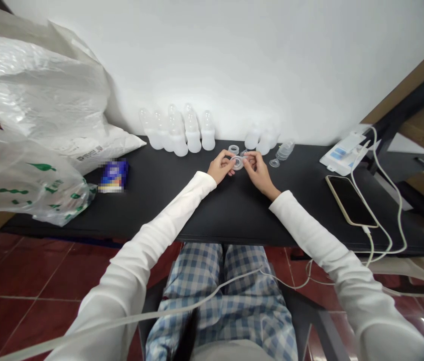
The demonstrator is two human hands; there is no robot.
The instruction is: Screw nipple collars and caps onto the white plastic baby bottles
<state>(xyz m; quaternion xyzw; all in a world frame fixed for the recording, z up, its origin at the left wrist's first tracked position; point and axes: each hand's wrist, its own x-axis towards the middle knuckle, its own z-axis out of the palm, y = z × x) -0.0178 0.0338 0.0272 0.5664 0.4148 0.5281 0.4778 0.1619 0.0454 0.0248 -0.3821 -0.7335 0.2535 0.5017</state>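
Fingers of your left hand (220, 167) and right hand (259, 171) are closed on that clear silicone ring (237, 162), over the middle of the black worktop (234, 210); pinch its rim evenly, no squashing.

Bottles (181, 133) in row at back of desk (212, 220), against wall (234, 60); 2nd ring (233, 149) just in front. Silicone ring (237, 162) btwn L hand (220, 167) & R hand (260, 173). Plastic bags (27, 170) on L end, packet (113, 175) just R of them. Phone (350, 200) on R w/ cable (381, 200) plugged in, flat box (343, 153) behind.
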